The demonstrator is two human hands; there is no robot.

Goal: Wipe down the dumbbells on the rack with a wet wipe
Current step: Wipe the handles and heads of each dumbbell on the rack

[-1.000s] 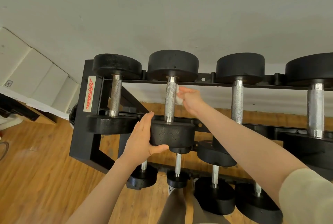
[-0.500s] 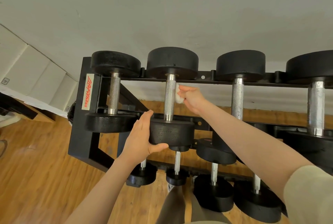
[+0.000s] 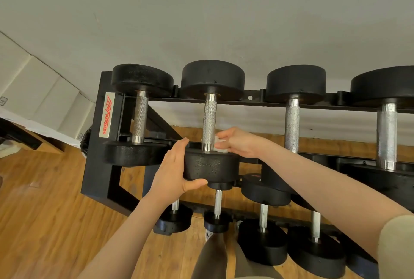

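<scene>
Right fingers (image 3: 224, 136) pinching wet wipe (image 3: 218, 145) against dumbbell (image 3: 209, 121) handle's lower end, left fingers (image 3: 177, 151) flat, released, bracing its front head's edge.

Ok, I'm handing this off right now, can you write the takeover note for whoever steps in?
Left hand: open, steadying the near head of the second dumbbell on the top tier, thumb under its front edge.
Right hand: pinching the wet wipe against the lower end of that dumbbell's knurled handle, just above the near head.
Done: cannot tell from this view which dumbbells are already wiped; the handle is mid-wipe.
Left: finish this handle and its heads, then the other dumbbells on the rack, including the lower tier.
</scene>
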